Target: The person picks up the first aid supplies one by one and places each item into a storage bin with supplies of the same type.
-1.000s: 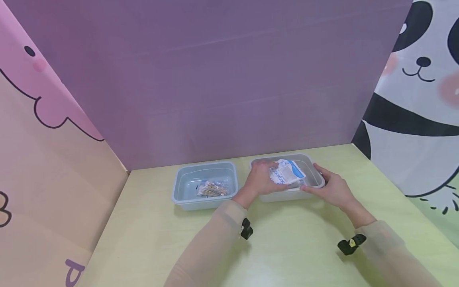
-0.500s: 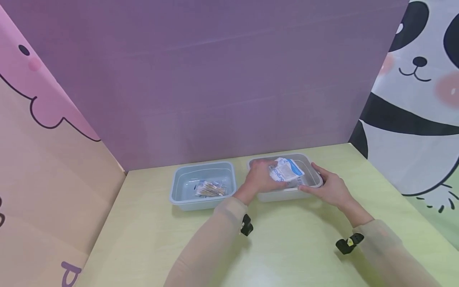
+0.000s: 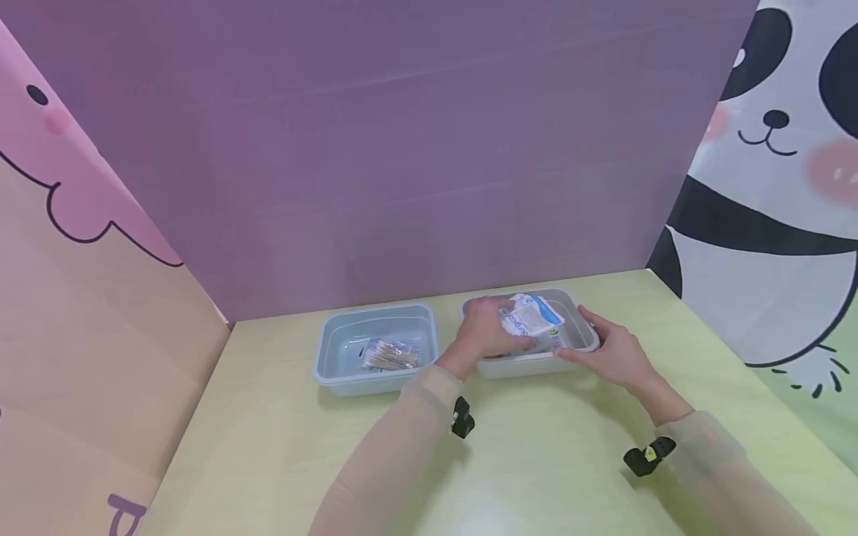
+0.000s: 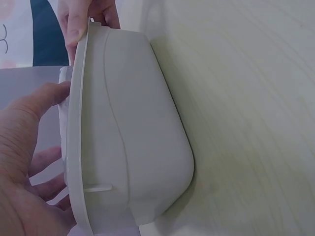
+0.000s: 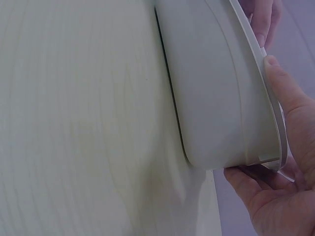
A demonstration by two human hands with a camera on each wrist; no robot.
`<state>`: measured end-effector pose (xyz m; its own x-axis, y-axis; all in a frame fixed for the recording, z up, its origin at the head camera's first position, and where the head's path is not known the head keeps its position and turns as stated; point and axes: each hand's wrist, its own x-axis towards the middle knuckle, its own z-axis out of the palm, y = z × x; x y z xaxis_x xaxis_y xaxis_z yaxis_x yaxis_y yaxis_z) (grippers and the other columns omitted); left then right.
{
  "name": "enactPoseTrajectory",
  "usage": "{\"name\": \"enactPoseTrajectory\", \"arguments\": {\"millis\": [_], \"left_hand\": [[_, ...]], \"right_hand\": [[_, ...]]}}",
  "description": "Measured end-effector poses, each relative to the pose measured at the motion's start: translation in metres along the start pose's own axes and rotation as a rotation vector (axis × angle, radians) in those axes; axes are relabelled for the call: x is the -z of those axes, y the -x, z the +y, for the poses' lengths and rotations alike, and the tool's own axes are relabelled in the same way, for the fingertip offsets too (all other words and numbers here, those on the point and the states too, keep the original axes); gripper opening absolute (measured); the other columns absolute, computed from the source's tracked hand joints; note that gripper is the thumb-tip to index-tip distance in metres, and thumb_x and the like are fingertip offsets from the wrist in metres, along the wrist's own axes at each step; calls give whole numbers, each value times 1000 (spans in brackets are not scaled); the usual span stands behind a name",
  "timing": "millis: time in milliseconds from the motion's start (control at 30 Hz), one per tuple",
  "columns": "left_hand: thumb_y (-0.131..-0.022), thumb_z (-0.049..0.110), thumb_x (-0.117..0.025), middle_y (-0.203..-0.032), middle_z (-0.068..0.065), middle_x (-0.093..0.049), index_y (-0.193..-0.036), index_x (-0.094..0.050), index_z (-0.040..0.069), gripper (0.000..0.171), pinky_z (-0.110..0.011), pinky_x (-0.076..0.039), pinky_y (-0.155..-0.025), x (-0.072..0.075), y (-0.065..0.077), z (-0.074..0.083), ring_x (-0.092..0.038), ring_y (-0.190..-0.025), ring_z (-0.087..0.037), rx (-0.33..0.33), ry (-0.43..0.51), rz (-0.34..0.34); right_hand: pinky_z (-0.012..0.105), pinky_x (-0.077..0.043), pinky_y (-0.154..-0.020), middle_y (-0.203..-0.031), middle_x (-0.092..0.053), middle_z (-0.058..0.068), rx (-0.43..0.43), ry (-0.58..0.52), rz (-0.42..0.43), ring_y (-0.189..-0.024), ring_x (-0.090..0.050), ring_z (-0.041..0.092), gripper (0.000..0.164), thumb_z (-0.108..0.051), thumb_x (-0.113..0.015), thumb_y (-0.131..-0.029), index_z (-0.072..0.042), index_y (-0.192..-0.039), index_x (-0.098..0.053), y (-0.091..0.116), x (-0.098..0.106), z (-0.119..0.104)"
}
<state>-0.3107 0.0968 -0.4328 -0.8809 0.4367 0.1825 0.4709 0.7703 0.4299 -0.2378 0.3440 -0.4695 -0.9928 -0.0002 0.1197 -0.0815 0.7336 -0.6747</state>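
A pale grey plastic bin (image 3: pixel 536 366) stands near the back of the table, right of the middle. My left hand (image 3: pixel 488 327) reaches over its left part and holds a white and blue packet (image 3: pixel 535 318) printed with "Surgical", between thumb and fingers. That packet lies tilted at the bin's opening; the palm covers its left side. My right hand (image 3: pixel 617 357) grips the bin's right end, thumb on the front rim. In the right wrist view its fingers (image 5: pixel 256 187) wrap under the rim. The left wrist view shows the bin's outer wall (image 4: pixel 138 118) beside my left hand.
A light blue bin (image 3: pixel 338 350) stands just left of the grey one, with a clear bag of cotton swabs (image 3: pixel 391 355) inside. Behind both rises a purple wall (image 3: pixel 415 164); printed panels flank the pale yellow table (image 3: pixel 281 447).
The packet has turned and risen slightly in my left hand. Both hands stay at the grey bin. The whole head view has drifted a little.
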Motion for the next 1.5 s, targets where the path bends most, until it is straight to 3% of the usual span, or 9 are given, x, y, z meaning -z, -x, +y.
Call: {"name": "enactPoseTrajectory", "arguments": {"millis": [367,533,833,1500], "left_hand": [[-76,56,-92,-144,2,-70,-143,-69,20,79,-33,-47,-108,-5,-1,-1,-59,-133,-21,41,0,-1],[-78,58,-90,-144,2,-70,-143,-69,20,78,-34,-44,-114,-7,-4,-2,-58,-138,-22,37,-36,-16],[-79,57,-90,-151,3,-65,-144,-68,20,78,-35,-49,-110,-6,-1,1,-57,-138,-24,70,-34,-37],[-80,61,-87,-141,1,-71,-143,-69,20,78,-34,-50,-108,-10,-4,3,-61,-130,-21,52,-88,-55]], "right_hand": [[66,-46,-112,-160,-42,36,10,0,8,-147,-46,54,112,-50,-87,-87,1,-166,-27,1,-3,-3],[64,-48,-110,-159,-44,35,15,3,19,-145,-49,53,111,-50,-87,-86,2,-166,-29,1,-3,-2],[69,-42,-116,-164,-38,35,-8,-8,-6,-150,-41,56,114,-53,-86,-87,-1,-167,-25,1,-4,-2],[67,-42,-117,-163,-39,35,-9,-28,3,-150,-42,55,114,-50,-87,-86,2,-166,-26,4,0,-7]]}}
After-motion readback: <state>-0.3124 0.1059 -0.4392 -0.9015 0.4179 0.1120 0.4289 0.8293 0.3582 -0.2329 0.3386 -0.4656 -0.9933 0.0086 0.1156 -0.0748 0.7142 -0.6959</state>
